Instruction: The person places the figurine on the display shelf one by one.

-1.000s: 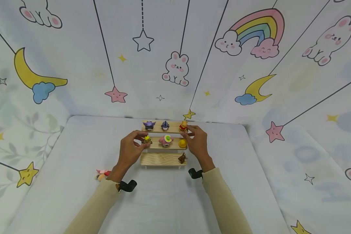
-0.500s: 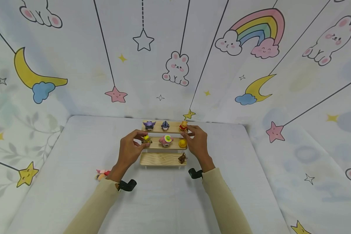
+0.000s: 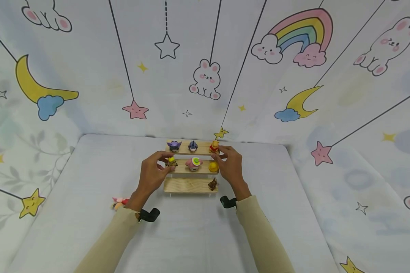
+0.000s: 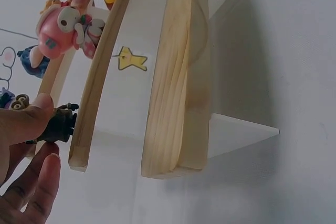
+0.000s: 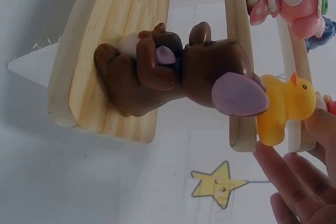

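Note:
A three-tier wooden shelf (image 3: 181,185) stands at the back of the table. My left hand (image 3: 152,172) pinches a small figurine with goggles and dark overalls (image 4: 59,125) at the left end of the middle tier. With thumb and index finger my right hand (image 3: 230,165) holds a yellow bear figurine in a red shirt (image 3: 214,146) at the top tier's right end. Just below that thumb sits a yellow duck (image 5: 286,103) on the middle tier. A pink figurine (image 3: 193,163) is mid-tier, and a brown, purple-eared figurine (image 5: 210,72) stands on the bottom tier's right end.
On the top tier are a purple figurine (image 3: 174,146) and a blue one (image 3: 193,146). Another figurine, pink and red (image 3: 119,203), lies on the white-covered table (image 3: 89,170) beside my left wrist. A patterned cloth backdrop (image 3: 177,91) rises behind the shelf.

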